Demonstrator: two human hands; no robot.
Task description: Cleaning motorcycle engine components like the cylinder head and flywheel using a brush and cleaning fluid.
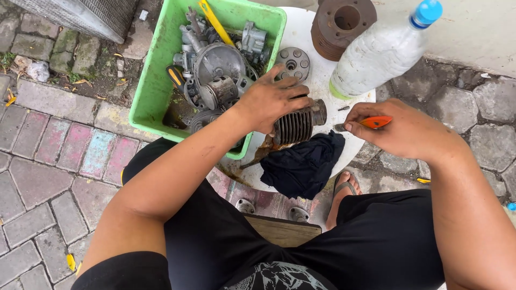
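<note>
My left hand (274,99) grips a dark finned metal engine cylinder (298,124) lying on its side on a round white tabletop (306,37). My right hand (408,131) holds an orange-handled tool (371,122), its short metal tip pointing at the cylinder's open end, a small gap apart. A dark cloth (303,164) lies just below the cylinder at the table's near edge.
A green plastic tub (153,86) full of grey engine parts sits left. A round drilled metal disc (293,60), a rusty brown cylinder (341,24) and a tilted plastic bottle with a blue cap (381,51) stand farther back. Paving stones surround; my sandalled foot (344,190) is below.
</note>
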